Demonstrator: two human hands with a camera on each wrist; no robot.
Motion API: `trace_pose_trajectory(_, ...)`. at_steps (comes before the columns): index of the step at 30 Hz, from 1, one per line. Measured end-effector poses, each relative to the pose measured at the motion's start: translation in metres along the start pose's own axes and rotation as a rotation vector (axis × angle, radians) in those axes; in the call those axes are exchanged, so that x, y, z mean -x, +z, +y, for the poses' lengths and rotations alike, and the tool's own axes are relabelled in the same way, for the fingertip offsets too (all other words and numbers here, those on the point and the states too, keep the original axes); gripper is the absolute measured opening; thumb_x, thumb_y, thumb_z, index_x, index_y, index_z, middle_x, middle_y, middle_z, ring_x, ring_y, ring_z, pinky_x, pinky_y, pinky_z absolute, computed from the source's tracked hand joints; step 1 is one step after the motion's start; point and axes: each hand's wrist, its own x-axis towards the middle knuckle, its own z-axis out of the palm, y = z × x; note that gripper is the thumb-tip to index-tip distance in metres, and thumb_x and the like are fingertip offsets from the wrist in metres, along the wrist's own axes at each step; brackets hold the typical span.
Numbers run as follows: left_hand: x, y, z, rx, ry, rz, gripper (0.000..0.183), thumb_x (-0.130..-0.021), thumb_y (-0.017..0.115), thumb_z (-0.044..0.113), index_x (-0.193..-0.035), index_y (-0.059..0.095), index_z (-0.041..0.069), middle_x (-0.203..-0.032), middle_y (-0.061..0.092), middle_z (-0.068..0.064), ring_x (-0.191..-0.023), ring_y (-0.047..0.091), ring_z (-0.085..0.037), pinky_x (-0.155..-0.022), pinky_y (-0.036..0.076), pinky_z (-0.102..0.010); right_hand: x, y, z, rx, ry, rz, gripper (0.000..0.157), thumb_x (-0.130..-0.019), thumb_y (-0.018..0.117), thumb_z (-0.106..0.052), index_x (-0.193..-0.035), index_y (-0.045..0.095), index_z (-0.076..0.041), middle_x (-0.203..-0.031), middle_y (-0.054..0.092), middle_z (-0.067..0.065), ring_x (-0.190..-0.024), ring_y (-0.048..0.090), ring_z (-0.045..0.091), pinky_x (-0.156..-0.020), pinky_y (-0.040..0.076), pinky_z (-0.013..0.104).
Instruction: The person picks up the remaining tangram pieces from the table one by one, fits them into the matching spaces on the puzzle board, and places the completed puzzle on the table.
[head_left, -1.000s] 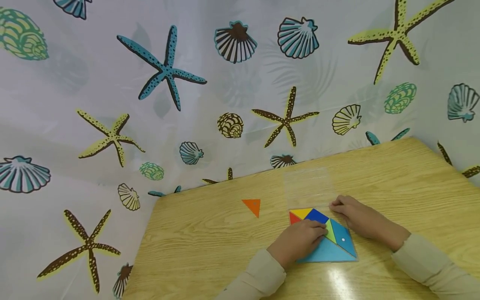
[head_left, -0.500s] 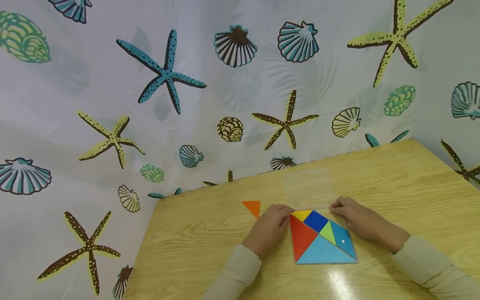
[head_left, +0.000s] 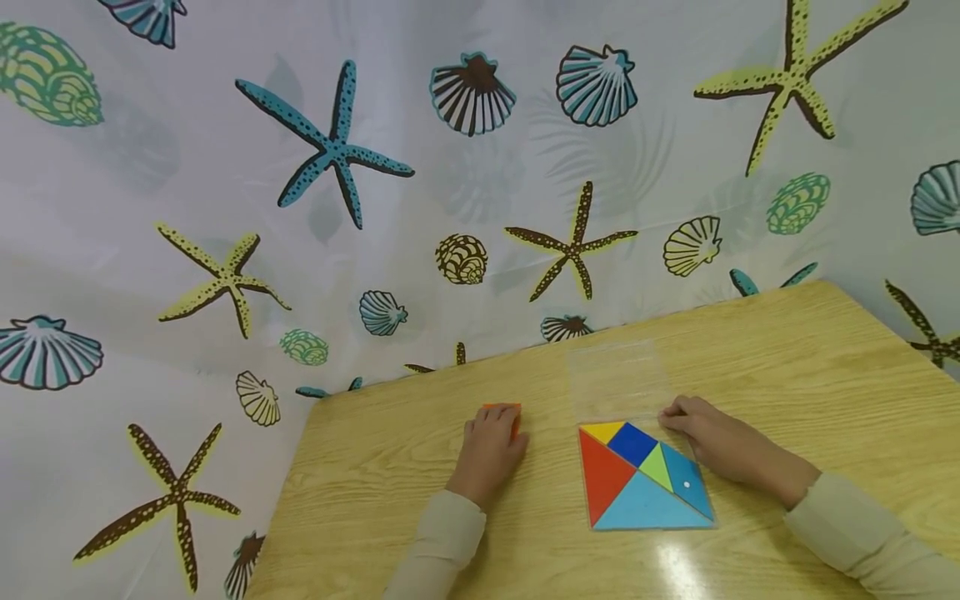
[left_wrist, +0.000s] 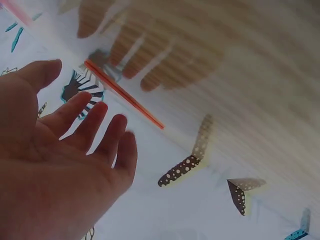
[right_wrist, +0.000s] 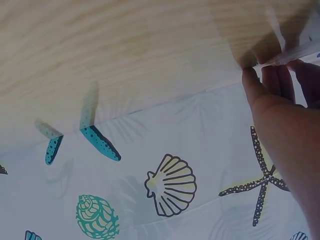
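My left hand is over an orange tangram triangle and hides most of it in the head view. In the left wrist view the fingers are spread and slightly bent, with a gap between their tips and the thin orange edge. To the right lies a clear plastic tray of fitted tangram pieces: a red triangle, a yellow triangle, a blue square, a green triangle and light blue pieces. My right hand pinches the tray's clear edge at its upper right corner.
A transparent lid lies flat behind the tray. The wooden tabletop ends at a curtain printed with shells and starfish, which stands along the back and both sides.
My left hand has left the tray's pieces, passed its upper left corner and moved left over the orange triangle. The right hand has stayed at the tray's corner.
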Motion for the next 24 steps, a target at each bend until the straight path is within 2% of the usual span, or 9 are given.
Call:
trace_pose_trajectory(6, 0.0045, 0.0007, -0.0021, -0.006, 0.013, -0.034, 0.039, -0.092, 0.057, 0.031, -0.124, 0.057, 0.007, -0.119, 0.057, -0.007, -0.106, 0.051, -0.025, -0.086, 0.045, -0.041, 0.0031, 0.0014, 0.0008, 0.007, -0.009, 0.006, 0.031, -0.090, 0.051, 0.006, -0.119, 0.061, 0.004, -0.110, 0.054, 0.009, -0.104, 0.051, 0.023, -0.086, 0.048, 0.040)
trace_pose_trajectory(12, 0.0067, -0.0020, 0.0007, -0.013, 0.029, -0.008, 0.026, -0.091, 0.062, 0.020, -0.114, 0.062, 0.008, -0.106, 0.060, -0.006, -0.094, 0.053, -0.021, -0.079, 0.048, -0.033, 0.0032, 0.0011, 0.0010, 0.009, -0.017, 0.001, 0.031, -0.090, 0.051, 0.006, -0.119, 0.061, 0.005, -0.110, 0.054, 0.010, -0.105, 0.050, 0.024, -0.087, 0.047, 0.041)
trace_pose_trajectory(18, 0.0061, -0.0026, 0.0005, 0.015, 0.059, 0.000, 0.020, -0.090, 0.062, 0.012, -0.109, 0.065, 0.005, -0.103, 0.062, -0.007, -0.089, 0.055, -0.021, -0.077, 0.049, -0.030, 0.0026, 0.0007, 0.0017, 0.016, -0.015, 0.005, 0.031, -0.090, 0.050, 0.007, -0.119, 0.061, 0.004, -0.111, 0.054, 0.010, -0.105, 0.051, 0.024, -0.086, 0.047, 0.040)
trace_pose_trajectory(24, 0.0063, -0.0052, 0.0035, 0.016, 0.050, -0.013, 0.017, -0.090, 0.061, 0.008, -0.106, 0.067, 0.005, -0.100, 0.064, -0.007, -0.085, 0.056, -0.021, -0.074, 0.049, -0.029, 0.0025, -0.0004, 0.0004, 0.010, -0.006, -0.002, 0.031, -0.090, 0.049, 0.007, -0.119, 0.060, 0.005, -0.111, 0.054, 0.010, -0.105, 0.050, 0.024, -0.087, 0.047, 0.041)
